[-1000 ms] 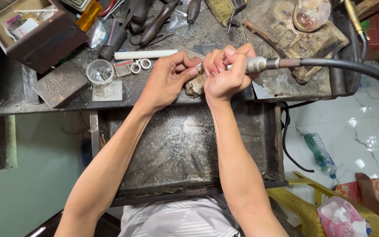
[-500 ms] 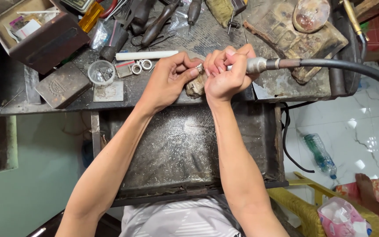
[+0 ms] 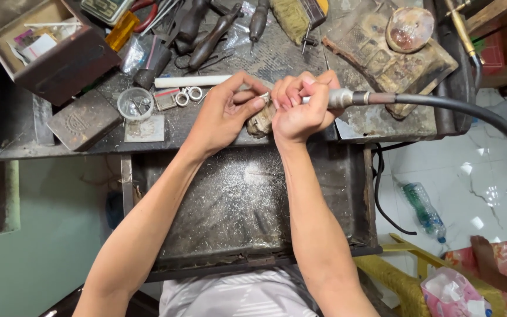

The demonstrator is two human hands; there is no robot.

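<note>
Left hand (image 3: 221,120) pinches a ring (image 3: 264,97), right hand (image 3: 300,111) grips the rotary handpiece (image 3: 338,98) — a slip could nick fingers (image 3: 247,100) or fling the ring into the tray (image 3: 236,199).

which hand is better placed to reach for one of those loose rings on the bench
Left, most likely. The left hand lies closest to the loose rings, just beyond its thumb side. The right hand grips the rotary handpiece on its black hose and would have to cross over.
</note>
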